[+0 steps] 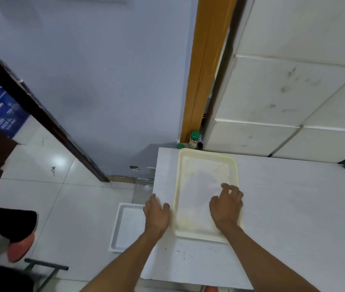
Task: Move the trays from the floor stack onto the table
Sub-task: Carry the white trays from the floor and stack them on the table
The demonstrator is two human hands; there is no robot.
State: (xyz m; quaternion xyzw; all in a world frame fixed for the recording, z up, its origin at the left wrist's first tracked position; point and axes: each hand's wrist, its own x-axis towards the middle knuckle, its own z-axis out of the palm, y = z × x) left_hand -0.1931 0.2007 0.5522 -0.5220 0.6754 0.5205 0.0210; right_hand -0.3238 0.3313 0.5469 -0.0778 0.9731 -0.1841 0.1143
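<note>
One yellowed tray (207, 192) down flat near the counter (293, 207) left edge. Left hand (156, 213) released beside it, empty; right hand (227, 207) loose over its right rim, gripping nothing. White tray (125, 226) left on the floor (62, 197), likely next.

A green-capped bottle (194, 140) stands at the far edge, at the foot of an orange-brown wooden door frame (206, 66); a second green cap (180, 146) shows just left of it; white tiled wall (289, 85) rises to the right; a pale blue wall (112, 76) fills the middle; a blue plastic crate (1, 111) sits far left; a pink shoe (21, 247) rests on the glossy white floor tiles (66, 199); a dark metal bar (46, 265) lies low left.
</note>
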